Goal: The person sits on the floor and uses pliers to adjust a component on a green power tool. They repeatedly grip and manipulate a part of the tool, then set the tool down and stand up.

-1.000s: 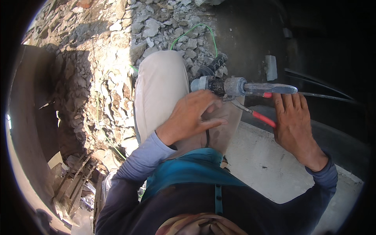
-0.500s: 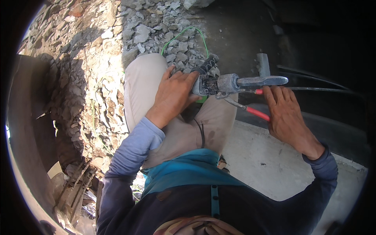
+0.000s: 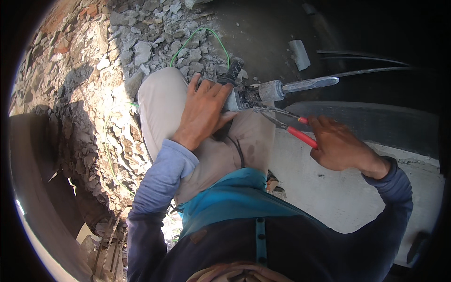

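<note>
With the left hand (image 3: 203,110) clamping the drill (image 3: 256,94) steady on the knee (image 3: 162,101), the right hand (image 3: 336,145), closed on the pliers (image 3: 286,124), should bite squarely at the chuck.

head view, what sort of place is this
Probably an outdoor building or demolition site. Broken stone rubble covers the ground, a pale concrete slab lies at the right, and the left hand steadies a chisel-tipped power tool while the right hand grips red-handled pliers.
</note>
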Motion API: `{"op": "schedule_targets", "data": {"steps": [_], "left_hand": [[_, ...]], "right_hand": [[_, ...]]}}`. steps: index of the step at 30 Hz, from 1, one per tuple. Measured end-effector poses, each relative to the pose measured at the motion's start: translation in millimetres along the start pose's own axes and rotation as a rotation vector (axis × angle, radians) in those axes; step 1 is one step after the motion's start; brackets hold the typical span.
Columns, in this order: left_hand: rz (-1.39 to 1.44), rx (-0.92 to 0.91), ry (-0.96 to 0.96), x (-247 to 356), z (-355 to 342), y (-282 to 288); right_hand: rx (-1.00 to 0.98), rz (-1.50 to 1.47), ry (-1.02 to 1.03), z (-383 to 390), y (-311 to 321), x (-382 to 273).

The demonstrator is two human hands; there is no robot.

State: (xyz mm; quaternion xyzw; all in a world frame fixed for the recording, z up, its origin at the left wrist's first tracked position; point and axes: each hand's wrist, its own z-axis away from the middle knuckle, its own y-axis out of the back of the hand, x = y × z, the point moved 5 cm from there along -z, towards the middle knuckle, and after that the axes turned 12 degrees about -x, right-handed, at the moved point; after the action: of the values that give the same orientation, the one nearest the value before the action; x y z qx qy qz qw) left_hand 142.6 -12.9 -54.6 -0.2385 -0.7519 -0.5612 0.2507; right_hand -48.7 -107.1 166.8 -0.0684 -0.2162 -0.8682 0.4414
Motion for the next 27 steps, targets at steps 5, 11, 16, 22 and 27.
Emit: {"op": "schedule_targets", "data": {"steps": [5,11,16,22,27], "left_hand": [[0.002,0.027,-0.034,0,-6,-3],[0.081,0.004,0.006,-2,7,0],[0.127,0.019,0.026,-9,16,5],[0.179,-0.036,0.097,-12,21,4],[0.279,0.12,0.038,-8,17,14]], "right_hand": [[-0.22,-0.256,-0.105,2,-13,-16],[-0.215,-0.439,0.113,-23,-49,0],[-0.048,-0.148,0.199,-21,-47,8],[0.423,0.378,0.097,-4,-24,13],[0.608,0.507,0.035,0,-3,5]]}}
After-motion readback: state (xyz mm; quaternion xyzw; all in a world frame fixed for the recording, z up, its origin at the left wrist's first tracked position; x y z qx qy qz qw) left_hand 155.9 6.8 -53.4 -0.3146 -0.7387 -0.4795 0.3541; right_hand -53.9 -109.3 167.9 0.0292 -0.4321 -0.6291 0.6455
